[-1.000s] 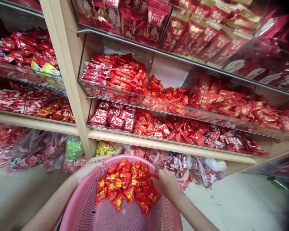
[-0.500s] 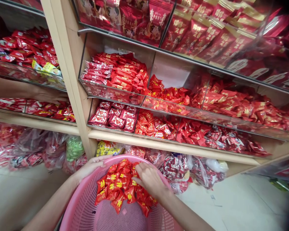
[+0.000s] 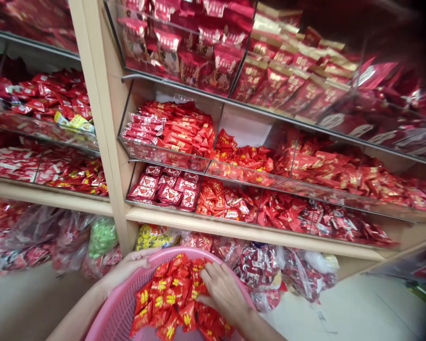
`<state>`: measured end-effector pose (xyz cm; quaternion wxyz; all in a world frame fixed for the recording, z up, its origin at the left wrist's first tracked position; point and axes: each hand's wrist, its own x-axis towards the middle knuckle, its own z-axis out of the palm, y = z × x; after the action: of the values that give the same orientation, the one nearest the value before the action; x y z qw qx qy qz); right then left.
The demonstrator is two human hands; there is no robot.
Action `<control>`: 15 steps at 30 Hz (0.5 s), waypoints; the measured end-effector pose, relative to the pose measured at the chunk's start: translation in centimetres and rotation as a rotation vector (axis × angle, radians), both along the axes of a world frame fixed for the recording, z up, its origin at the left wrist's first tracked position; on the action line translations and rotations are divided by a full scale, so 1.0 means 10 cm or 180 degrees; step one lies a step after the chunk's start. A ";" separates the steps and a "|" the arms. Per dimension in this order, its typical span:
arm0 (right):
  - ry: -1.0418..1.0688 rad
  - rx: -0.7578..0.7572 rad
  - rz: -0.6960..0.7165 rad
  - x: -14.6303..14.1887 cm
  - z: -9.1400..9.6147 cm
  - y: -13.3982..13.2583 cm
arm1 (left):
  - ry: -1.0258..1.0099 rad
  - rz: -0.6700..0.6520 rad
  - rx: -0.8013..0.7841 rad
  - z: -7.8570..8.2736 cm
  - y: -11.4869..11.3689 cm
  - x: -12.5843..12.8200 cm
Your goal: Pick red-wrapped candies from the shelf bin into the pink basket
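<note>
A pink plastic basket (image 3: pixel 104 310) with a meshed wall is at the bottom of the head view. My left hand (image 3: pixel 129 267) is closed over its upper left rim. Inside lies a heap of red wrapped candies (image 3: pixel 170 298) with yellow print. My right hand (image 3: pixel 222 289) reaches in from the right, its fingers bent over candies on the right side of the heap. The thumb rests on the packets, apart from the fingers. What lies beneath the palm is hidden.
Ahead stands a wooden shelf unit (image 3: pixel 199 222) with clear-fronted bins of red candies (image 3: pixel 248 158). Larger red packets (image 3: pixel 206 52) fill the upper bins. Beneath the bottom board are plastic bags of sweets (image 3: pixel 259 265) on the tiled floor (image 3: pixel 362 308).
The view has tilted up, so the shelves and basket sit lower in the picture. Another person's arm at the left shelf is gone from view. Both my hands keep their places at the basket.
</note>
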<state>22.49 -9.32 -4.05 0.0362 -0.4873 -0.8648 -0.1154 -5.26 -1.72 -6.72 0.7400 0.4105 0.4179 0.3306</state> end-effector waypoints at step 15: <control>0.0652 0.1193 0.0373 0.07 -0.28 0.15 | 0.0047 0.0016 0.0214 -0.10 0.08 -0.06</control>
<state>23.22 -7.80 -6.82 0.2205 -0.4301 -0.8469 -0.2217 -5.87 -0.92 -7.70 0.7218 0.4365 0.4131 0.3433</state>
